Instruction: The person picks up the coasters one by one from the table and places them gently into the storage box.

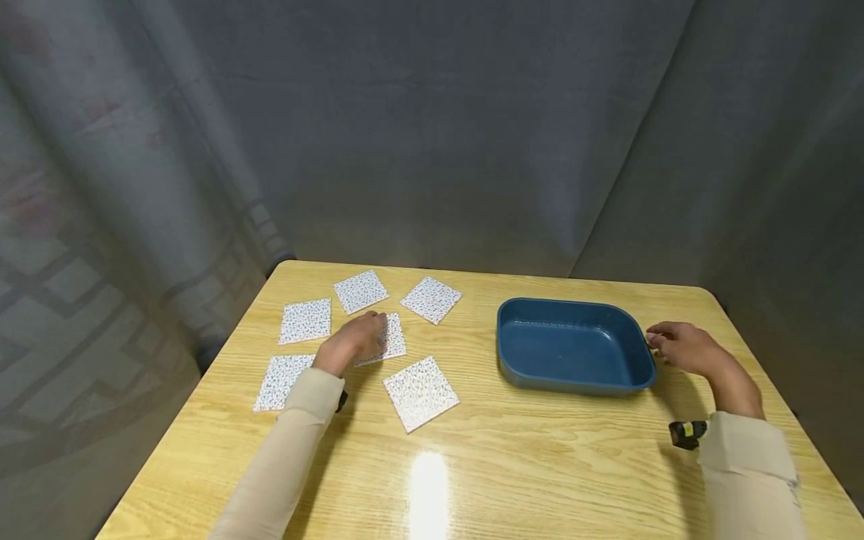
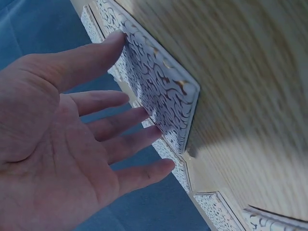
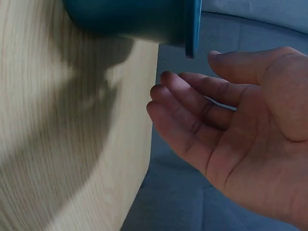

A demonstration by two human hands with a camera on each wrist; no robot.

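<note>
Over the middle one of several square white tiles with a dark squiggle pattern, my left hand (image 1: pixel 352 343) hovers with fingers extended. In the left wrist view, the thumb and fingertips are right at the surface of that middle tile (image 2: pixel 161 84), and the fingers are spread, not curled round it. My right hand (image 1: pixel 690 349) is beside the right end of a blue rectangular baking dish (image 1: pixel 570 354). The right wrist view shows its loosely bent fingers just outside the dish rim (image 3: pixel 193 29), with nothing held. The dish stands upright and its inside is bare.
Around the middle tile lie a back tile (image 1: pixel 361 291), a back right tile (image 1: pixel 432 299), a left tile (image 1: pixel 306 321), a front left tile (image 1: pixel 283 381) and a front right tile (image 1: pixel 421 394). The wooden table (image 1: pixel 540 465) ends at a grey curtain (image 1: pixel 418 150).
</note>
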